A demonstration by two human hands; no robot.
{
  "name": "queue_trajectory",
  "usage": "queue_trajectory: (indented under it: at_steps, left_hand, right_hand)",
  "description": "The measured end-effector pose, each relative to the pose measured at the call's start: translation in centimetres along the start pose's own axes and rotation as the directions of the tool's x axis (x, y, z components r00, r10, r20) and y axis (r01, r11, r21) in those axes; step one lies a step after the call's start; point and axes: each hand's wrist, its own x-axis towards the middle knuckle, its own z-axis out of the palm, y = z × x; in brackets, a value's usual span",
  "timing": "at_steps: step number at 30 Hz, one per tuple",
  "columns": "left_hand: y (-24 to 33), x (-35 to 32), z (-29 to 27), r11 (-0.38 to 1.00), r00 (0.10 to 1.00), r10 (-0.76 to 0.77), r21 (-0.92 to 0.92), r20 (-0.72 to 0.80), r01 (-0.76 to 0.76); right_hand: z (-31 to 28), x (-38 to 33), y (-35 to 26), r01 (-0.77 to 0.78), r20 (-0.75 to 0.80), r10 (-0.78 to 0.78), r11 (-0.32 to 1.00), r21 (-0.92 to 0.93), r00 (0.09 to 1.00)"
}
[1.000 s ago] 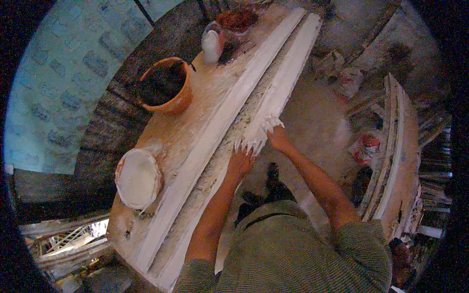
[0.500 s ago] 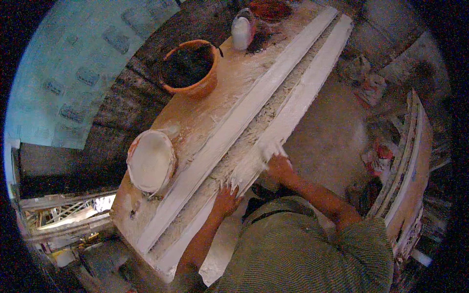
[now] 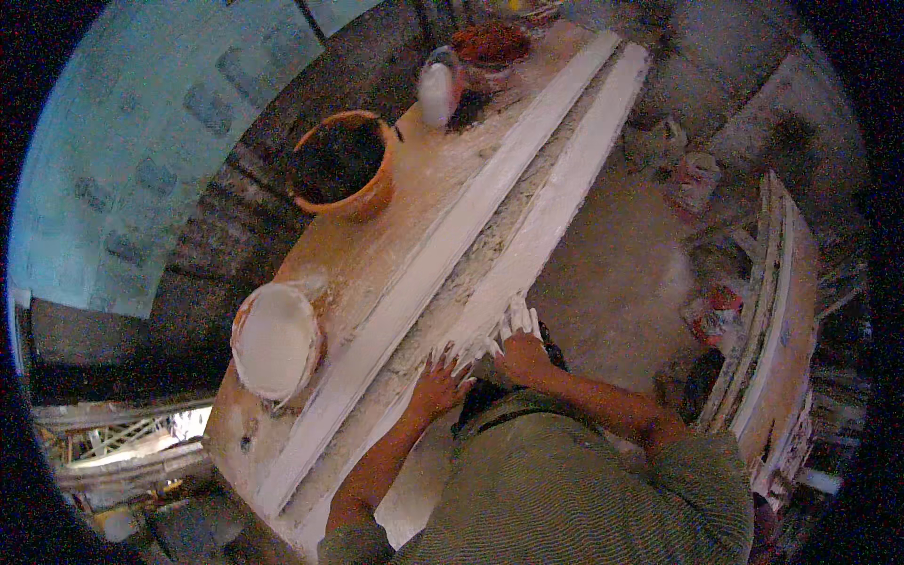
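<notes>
Head view: a long wooden counter (image 3: 353,250), its pale brown surface smeared with whitish residue, runs diagonally from lower left to upper right. Along it lie two long, straight, white plaster-like strips, the far strip (image 3: 424,259) smooth and ridged lengthwise, the near strip (image 3: 574,160) broader in finish and along the edge closest to the person. Between them runs a rough, crumbly, grey-beige channel (image 3: 480,250). The left hand (image 3: 438,388) rests at the near strip's lower part, fingers spread and straight, laid on the material rather than closed around it, tips coated in white paste. The right hand (image 3: 523,358) is just beside it at the strip's outer edge, fingers extended, slightly parted and heavily coated white; whether they press on loose paste cannot be told. Beyond the far strip stand a round white-filled tub (image 3: 276,344) with a crusted rim, an orange round bucket (image 3: 363,196) with a dark interior, a rounded white container (image 3: 437,94) and a shallow vessel of reddish-brown matter (image 3: 492,45).
</notes>
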Motion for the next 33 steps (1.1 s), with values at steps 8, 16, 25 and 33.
queue_trajectory:
  at_steps: [8, 16, 25, 33]
  left_hand:
    - [1.2, 17.0, -2.1, 0.971, 0.987, 0.136, 0.210, -0.082, -0.116]
    - [5.1, 38.3, -4.6, 0.975, 0.964, 0.131, 0.205, -0.230, -0.083]
    - [6.3, 37.0, -3.5, 0.982, 0.986, -0.150, 0.104, -0.076, 0.158]
    - [5.4, 41.4, -3.3, 0.992, 0.988, 0.012, 0.125, -0.156, 0.008]
  right_hand:
    - [-2.4, 8.3, 10.8, -0.044, -0.248, 0.014, 0.992, -0.115, 0.969]
    - [-13.9, 21.3, 31.8, -0.241, -0.322, 0.263, 0.965, 0.107, 0.909]
    - [-15.4, 16.4, 32.0, 0.106, -0.017, -0.108, 0.991, -0.087, 0.994]
    - [-13.7, 16.5, 30.2, 0.021, -0.176, -0.003, 0.994, 0.105, 0.984]
